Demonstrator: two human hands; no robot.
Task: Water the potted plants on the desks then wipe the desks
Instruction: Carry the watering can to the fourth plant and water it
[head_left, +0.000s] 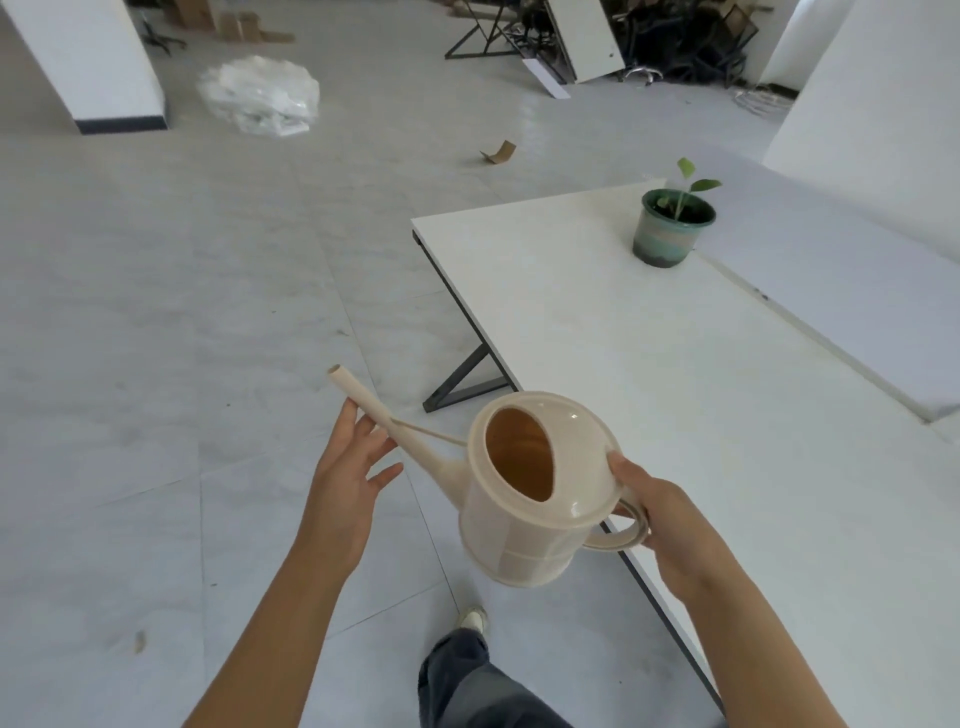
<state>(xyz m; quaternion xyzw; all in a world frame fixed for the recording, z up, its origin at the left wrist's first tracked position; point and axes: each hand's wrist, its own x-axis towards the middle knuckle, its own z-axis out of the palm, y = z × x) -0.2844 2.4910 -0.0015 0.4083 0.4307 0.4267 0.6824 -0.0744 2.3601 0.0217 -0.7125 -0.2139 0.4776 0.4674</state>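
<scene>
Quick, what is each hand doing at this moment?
Left hand: open, fingers against the watering can spout.
Right hand: closed on the can's handle.

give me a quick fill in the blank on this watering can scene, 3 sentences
1. The right hand holds the watering can by its ____.
2. The left hand steadies the can's ____.
3. The potted plant stands on the white ____.

Missing words: handle; spout; desk
</scene>
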